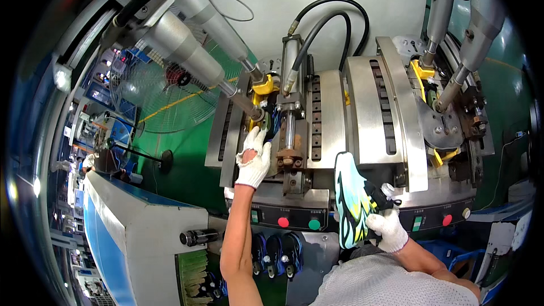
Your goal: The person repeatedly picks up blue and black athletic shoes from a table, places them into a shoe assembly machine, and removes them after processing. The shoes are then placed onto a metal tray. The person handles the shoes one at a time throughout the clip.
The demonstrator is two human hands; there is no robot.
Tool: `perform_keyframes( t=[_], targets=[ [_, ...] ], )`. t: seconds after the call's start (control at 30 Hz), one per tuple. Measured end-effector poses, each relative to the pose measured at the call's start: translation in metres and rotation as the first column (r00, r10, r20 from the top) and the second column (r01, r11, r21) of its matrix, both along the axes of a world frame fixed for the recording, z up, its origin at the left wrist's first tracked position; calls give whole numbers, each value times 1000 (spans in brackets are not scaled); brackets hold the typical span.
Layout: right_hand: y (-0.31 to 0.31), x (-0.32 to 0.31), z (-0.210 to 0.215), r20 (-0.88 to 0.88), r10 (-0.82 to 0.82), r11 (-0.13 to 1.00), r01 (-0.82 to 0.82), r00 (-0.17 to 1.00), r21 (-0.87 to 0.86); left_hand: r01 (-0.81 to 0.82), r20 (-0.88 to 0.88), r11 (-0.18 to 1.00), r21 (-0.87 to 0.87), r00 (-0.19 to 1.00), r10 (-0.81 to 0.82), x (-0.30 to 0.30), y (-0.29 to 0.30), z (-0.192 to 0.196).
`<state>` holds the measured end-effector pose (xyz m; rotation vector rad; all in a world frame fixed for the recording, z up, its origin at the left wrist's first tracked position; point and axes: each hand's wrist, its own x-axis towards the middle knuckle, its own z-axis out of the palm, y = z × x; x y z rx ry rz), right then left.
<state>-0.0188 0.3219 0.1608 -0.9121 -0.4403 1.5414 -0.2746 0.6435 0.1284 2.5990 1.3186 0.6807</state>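
My right hand (388, 230), in a white glove, grips a sports shoe (352, 201) by its dark upper. The shoe stands on end, its pale blue, white, black and yellow sole facing up and left. My left hand (254, 160), gloved in white with bare skin showing at the back, reaches into the left station of a metal shoe press (328, 119). Its fingers are stretched out, thumb apart, at the lower end of a slanted press rod (247, 106). Beside the fingertips a dark shoe with blue lines (276, 120) sits partly hidden in the station. Whether the fingers touch it I cannot tell.
Yellow clamps (263, 86) and thick cylinders (184, 48) stand above the left station; a similar right station has a curved metal plate (442, 127). Black hoses (334, 14) arch behind. A button panel (294, 219) runs along the front, with several dark shoes (273, 255) below.
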Motion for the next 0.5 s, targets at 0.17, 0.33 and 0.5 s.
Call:
perform_keyframes(
  t=[0.17,0.33,0.5],
  targets=[
    [-16,23,-4,77,-47,998,50,996,-36,-141,62,990,12,988,140,31,78,-74],
    [-20,28,0,-20,-148,988,147,989,-45,-350,-50,936,43,935,352,61,134,-120],
    [-9,29,-4,223,-94,982,127,970,-137,-290,57,949,-120,953,298,71,156,-102]
  ],
)
